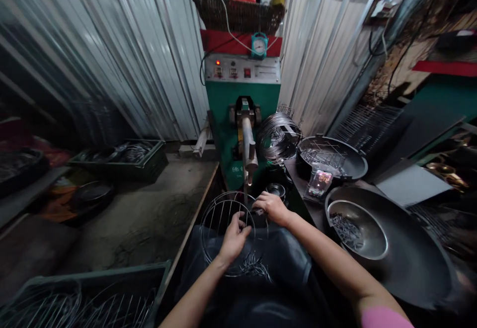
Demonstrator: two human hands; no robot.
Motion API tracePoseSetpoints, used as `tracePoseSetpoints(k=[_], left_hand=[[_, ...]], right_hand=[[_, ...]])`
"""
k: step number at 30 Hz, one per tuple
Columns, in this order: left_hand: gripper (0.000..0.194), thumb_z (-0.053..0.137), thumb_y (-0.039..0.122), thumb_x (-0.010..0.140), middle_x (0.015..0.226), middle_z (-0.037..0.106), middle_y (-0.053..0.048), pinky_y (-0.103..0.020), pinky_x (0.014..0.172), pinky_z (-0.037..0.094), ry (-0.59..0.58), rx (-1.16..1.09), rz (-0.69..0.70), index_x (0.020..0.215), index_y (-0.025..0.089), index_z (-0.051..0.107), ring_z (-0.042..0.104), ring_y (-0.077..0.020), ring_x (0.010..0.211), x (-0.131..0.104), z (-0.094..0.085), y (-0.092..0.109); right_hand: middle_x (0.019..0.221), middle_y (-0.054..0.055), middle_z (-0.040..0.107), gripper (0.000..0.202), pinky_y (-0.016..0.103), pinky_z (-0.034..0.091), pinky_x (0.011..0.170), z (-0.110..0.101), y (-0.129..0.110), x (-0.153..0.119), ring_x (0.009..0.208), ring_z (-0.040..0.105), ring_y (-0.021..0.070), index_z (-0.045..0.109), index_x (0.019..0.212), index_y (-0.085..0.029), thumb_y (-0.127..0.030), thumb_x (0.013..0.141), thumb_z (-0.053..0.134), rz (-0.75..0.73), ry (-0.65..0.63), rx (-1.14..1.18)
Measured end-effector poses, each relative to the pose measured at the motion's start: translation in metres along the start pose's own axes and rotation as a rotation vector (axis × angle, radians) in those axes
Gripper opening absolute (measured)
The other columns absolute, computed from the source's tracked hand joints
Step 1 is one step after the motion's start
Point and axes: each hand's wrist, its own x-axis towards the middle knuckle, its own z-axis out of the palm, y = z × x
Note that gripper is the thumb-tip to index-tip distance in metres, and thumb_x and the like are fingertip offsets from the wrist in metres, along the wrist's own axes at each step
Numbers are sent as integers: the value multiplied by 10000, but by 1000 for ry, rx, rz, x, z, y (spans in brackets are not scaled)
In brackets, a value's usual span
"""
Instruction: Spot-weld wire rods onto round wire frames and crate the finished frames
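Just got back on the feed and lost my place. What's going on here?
A person sits or stands at a green machine with a red light lit. The left hand is at a round wire rack below the machine's metal arm; the right hand is beside it, fingers bent. What exactly each grips is too small to tell. Loose wire pieces lie over the dark apron, and more sit in a metal bowl to the right.

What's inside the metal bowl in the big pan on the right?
The bowl holds small metal pieces, heaped toward its left side. Whatever lies beneath them is covered and can't be seen.
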Motion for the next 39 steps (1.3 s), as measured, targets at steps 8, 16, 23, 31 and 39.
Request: tracePoseSetpoints(k=[8,16,23,31,39], left_hand=[[406,573,295,684,649,468,71,-227,485,364,-19,-45,-24,1056,208,437,483,-86,460,9,1,13],[347,549,318,713,662,477,67,-216,469,361,23,-98,5,1021,198,439,490,-75,450,10,7,19],[372,563,314,685,578,465,77,-199,442,324,62,-132,-42,1016,183,458,471,-77,421,22,9,25],[298,555,235,730,579,434,85,-163,357,235,101,-145,-165,986,159,425,423,-43,357,41,15,45],[221,518,143,799,505,408,91,-147,332,173,122,-180,-347,990,138,407,389,-40,334,49,18,75]], right_hand=[[888,41,651,186,250,411,691,-11,13,11,823,515,160,661,897,-195,-111,757,572,74,26,122],[879,37,653,231,257,388,660,-18,17,13,790,498,167,656,912,-190,-89,750,526,23,3,66],[864,32,665,199,257,397,683,-5,28,21,806,499,171,662,882,-187,-97,748,547,4,63,130],[838,43,673,183,272,426,702,14,51,31,781,509,170,670,847,-188,-80,776,540,38,214,225],[820,43,675,97,271,438,704,25,68,40,784,535,171,682,849,-200,-177,766,636,71,285,363]])
